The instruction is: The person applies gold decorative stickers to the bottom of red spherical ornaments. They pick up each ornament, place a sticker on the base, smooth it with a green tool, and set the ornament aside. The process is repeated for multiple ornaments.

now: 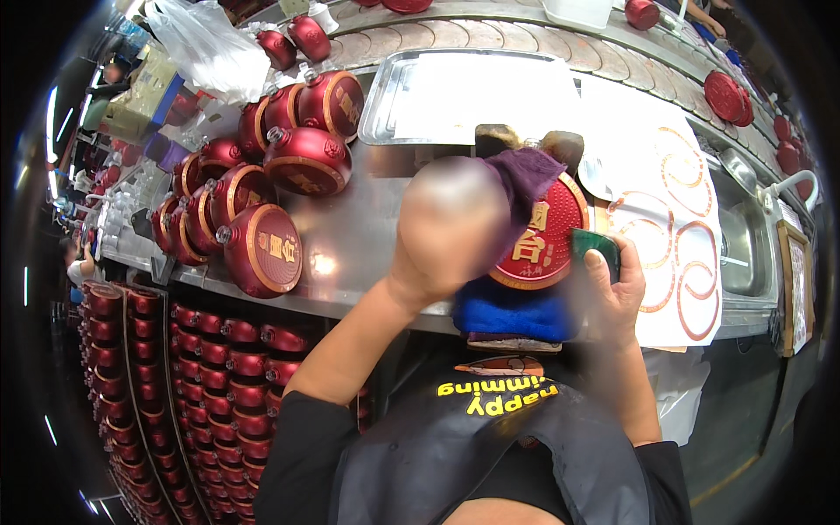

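Note:
A round red bottle [560,229] with raised gold characters and a gold rim band lies in front of me, its flat face up. Over its left part is my left hand [451,232], smeared by motion, gripping a purple cloth [523,182] that hangs across the bottle's upper edge. A white blur covers the left fingers. At the bottle's right edge, my right hand [619,284] pinches a small dark green flat scraper [597,250] between thumb and fingers. A folded blue cloth [512,311] sits under the bottle's near edge.
Several red bottles [264,249] crowd the steel table's left side. A metal tray [381,109] holds white sheets at the back. Ring-shaped decals [697,280] on white paper lie right, beside a sink [748,236]. A conveyor [437,37] runs behind; racked bottles [232,385] stand lower left.

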Demonstrator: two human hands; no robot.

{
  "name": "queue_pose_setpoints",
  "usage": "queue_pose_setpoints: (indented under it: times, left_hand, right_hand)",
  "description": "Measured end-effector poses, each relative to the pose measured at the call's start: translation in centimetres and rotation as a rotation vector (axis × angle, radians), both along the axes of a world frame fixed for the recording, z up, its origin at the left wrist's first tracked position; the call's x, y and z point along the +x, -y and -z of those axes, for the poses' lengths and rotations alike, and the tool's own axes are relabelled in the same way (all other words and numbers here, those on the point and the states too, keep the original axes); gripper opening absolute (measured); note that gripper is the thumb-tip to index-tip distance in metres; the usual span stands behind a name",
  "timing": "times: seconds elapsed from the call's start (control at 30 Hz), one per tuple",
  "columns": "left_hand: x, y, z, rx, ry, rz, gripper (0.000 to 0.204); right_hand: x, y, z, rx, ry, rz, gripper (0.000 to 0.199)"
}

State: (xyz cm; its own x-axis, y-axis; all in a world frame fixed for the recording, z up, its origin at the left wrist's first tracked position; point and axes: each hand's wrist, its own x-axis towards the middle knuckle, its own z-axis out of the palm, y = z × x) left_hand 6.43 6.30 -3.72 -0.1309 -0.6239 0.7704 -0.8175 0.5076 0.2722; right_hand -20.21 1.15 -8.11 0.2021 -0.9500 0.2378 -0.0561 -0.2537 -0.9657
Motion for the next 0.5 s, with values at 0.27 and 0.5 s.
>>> queue_pose_setpoints:
  times: [0.27, 0.5]
  left_hand:
    - [-3.5, -0.8, -1.1, 0.046, 0.268, 0.018, 0.031]
    - [-3.0, -0.9, -1.9, 0.032, 0.329, -0.064, 0.030]
  right_hand:
    - [0.0, 0.1, -0.4, -0.036, -0.049, -0.005, 0.028]
    - [-0.2, 0.2, 0.0, 0.053, -0.006, -0.036, 0.027]
